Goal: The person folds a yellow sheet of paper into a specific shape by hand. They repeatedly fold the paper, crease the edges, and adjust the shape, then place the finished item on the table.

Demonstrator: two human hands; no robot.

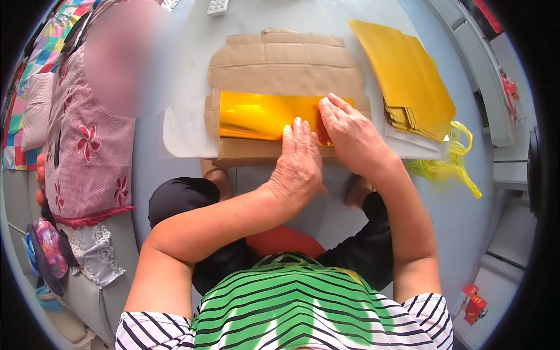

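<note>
A shiny gold foil sheet (258, 114) lies lengthwise across a flattened piece of brown cardboard (284, 61) in front of me. My left hand (301, 157) rests on its lower edge, right of the middle, with the fingers stretched out flat. Close beside it, my right hand (354, 131) presses flat on the right end of the foil, fingers pointing up and left. Neither hand grips anything. The foil under my palms and fingers is hidden, so I cannot tell whether it is folded there.
To the right, a stack of matte yellow-gold sheets (407, 74) lies on the white table (188, 131). A yellow plastic bag (450, 170) hangs by the table's right corner. A remote control (217, 7) lies at the far edge. A sofa with a pink cover (105, 162) stands left.
</note>
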